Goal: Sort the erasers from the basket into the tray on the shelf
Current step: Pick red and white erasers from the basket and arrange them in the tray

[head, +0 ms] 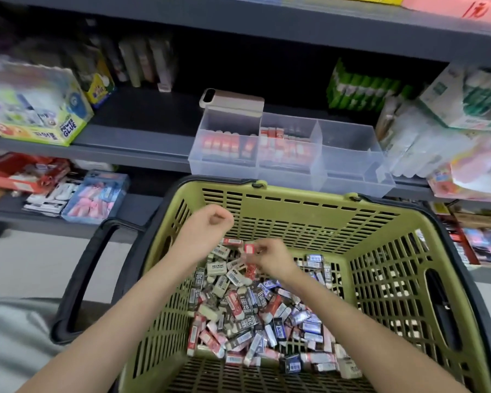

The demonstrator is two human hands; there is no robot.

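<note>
The green basket holds a loose heap of erasers in red, blue and black sleeves, piled toward its left wall. Over the heap's far end, the right hand pinches a red eraser. The left hand is curled into a fist just above; whether it holds anything cannot be told. Beyond, at the shelf's front edge, stands the clear tray: red erasers upright in its left compartment, red-and-white ones in its middle compartment.

Power Glue box far left; green packs right; phone between.
</note>
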